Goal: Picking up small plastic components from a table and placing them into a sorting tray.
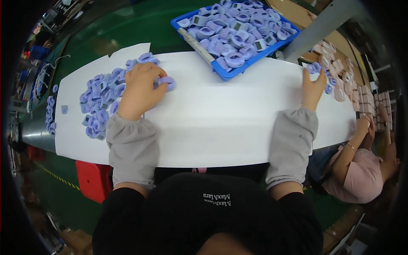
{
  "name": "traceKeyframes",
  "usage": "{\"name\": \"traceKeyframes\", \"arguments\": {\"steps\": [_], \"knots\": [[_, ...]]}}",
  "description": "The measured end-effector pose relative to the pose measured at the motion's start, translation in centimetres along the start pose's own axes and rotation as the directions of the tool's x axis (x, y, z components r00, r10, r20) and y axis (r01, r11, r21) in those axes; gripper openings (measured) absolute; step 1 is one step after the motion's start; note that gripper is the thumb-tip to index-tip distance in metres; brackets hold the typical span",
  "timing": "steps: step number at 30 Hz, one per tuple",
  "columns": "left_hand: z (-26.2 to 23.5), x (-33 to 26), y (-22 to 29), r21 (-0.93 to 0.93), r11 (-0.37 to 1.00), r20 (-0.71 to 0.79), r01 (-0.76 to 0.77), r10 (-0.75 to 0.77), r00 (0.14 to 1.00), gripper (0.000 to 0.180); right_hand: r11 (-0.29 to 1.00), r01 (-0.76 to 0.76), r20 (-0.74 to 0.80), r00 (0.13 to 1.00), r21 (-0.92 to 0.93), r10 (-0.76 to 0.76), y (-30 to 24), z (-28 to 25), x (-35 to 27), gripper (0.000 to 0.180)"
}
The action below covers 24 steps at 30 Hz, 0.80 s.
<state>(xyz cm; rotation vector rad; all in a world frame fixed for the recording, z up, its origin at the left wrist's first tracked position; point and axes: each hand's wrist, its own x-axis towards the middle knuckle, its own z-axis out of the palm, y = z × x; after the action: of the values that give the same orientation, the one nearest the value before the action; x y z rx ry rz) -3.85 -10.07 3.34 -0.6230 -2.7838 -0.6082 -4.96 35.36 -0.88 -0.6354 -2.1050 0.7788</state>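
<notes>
Head view: pinch a lavender plastic ring-shaped piece [169, 83] with the left hand [141, 90], fingers clamped on its side, over the left half of the white-covered worktop [212, 123], close to the far edge. Hold the right hand [313, 91] near the far right corner, thumb and forefinger apart, with a small lavender plastic part [313, 67] at the fingertips; unable to tell whether gripped or only touched. See a loose heap of lavender plastic pieces [100, 95] just beside the left hand, spread toward the left edge. Also see a blue plastic tray [224, 74], full of similar pieces, at the far edge, right of its middle; pale pink plastic pieces [339, 94] by the far right corner; a red plastic stool [93, 180] below the near left corner. Wear light grey cloth sleeve covers [131, 146].
</notes>
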Motion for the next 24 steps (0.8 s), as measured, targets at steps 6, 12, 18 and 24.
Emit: {"name": "traceKeyframes", "arguments": {"steps": [6,12,18,24], "knots": [[2.3,0.1,5.6,-0.906,0.392,0.115,0.160,-0.134,0.984,0.018,0.650,0.287,0.201,0.797,0.703,-0.570,-9.8,0.9,-8.6,0.048],[3.9,-0.3,7.8,-0.945,0.085,0.313,0.316,-0.050,0.948,0.023,0.503,0.226,0.420,0.331,0.834,-0.845,-14.6,0.1,-13.1,0.052],[3.9,-0.4,8.2,-0.880,-0.048,0.474,0.472,-0.102,0.874,0.024,0.459,0.168,0.396,0.308,0.872,-0.865,-14.2,0.6,-13.4,0.047],[4.6,-0.6,7.4,-0.849,-0.260,0.474,0.461,0.014,0.881,0.028,0.524,0.090,0.444,0.425,0.847,-0.789,-13.8,0.7,-14.2,0.043]]}}
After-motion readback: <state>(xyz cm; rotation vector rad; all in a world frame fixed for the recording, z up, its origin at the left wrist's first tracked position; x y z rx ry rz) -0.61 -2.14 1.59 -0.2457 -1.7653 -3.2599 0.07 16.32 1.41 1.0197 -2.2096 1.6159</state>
